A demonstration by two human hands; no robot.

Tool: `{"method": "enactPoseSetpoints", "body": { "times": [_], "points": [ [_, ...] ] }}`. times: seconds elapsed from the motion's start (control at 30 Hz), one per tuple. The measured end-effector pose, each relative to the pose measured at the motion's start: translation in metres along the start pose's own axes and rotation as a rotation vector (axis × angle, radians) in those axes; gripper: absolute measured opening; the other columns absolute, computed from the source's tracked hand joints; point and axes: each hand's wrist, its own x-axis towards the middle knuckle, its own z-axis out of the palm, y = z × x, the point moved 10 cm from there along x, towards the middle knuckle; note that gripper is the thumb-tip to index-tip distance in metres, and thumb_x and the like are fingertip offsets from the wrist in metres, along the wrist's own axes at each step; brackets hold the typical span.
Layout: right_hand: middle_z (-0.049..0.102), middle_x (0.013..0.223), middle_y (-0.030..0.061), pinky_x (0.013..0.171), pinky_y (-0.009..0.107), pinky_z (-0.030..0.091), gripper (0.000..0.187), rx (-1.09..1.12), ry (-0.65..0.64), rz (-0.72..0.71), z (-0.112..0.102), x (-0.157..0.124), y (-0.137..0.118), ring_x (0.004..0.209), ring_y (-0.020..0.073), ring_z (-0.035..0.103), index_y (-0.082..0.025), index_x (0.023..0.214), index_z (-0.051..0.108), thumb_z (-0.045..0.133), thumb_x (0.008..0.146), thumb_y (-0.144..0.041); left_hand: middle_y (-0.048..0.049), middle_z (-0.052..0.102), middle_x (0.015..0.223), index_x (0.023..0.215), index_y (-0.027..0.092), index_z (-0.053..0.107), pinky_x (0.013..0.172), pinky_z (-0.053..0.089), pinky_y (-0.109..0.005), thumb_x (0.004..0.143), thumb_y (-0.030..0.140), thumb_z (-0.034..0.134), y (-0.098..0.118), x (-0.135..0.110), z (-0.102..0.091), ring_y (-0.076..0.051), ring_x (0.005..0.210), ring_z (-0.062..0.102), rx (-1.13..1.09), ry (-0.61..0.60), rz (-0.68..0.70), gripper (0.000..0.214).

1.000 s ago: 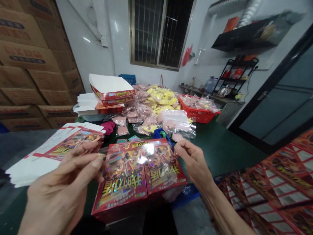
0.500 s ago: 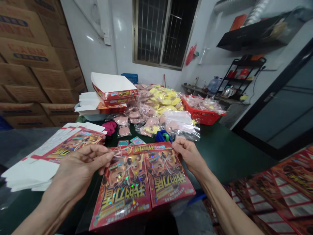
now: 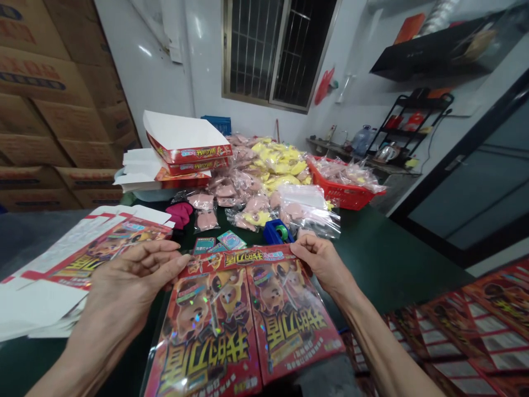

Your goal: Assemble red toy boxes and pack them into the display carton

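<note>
A red cardboard box (image 3: 256,320) printed with cartoon characters and large yellow lettering is in front of me, with two shiny panels showing and a narrow printed edge at the far side. My left hand (image 3: 136,275) pinches its far left corner between thumb and fingers. At the far right corner, my right hand (image 3: 320,256) grips the box, thumb on top and fingers mostly hidden. Just beyond the box stands a blue tape dispenser (image 3: 273,231) with a green roll, close to my right hand. Small printed cards (image 3: 231,240) lie to its left.
Flat printed box sheets (image 3: 53,303) are piled at left. White-lined red boxes (image 3: 185,135) are stacked behind them. Bagged pink and yellow plush pieces (image 3: 281,160) heap mid-table, beside a red basket (image 3: 347,193). More printed boxes (image 3: 487,325) fill the lower right. Cartons (image 3: 37,127) rise at left.
The box's near side has come lower and closer, so its printed panels look larger. Both hands keep hold of the far corners. The view has shifted slightly.
</note>
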Motion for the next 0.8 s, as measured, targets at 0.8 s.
{"method": "enactPoseSetpoints", "body": {
  "times": [0.8],
  "points": [
    [0.031, 0.040, -0.0095, 0.041, 0.021, 0.013, 0.026, -0.363, -0.148, 0.045, 0.003, 0.018, -0.009, 0.036, 0.0035, 0.022, -0.020, 0.053, 0.046, 0.058, 0.065, -0.040, 0.0027, 0.054, 0.044, 0.051, 0.020, 0.061, 0.042, 0.033, -0.020, 0.047, 0.036, 0.071, 0.007, 0.011, 0.014, -0.009, 0.043, 0.044, 0.179, -0.207, 0.109, 0.019]
  ]
}}
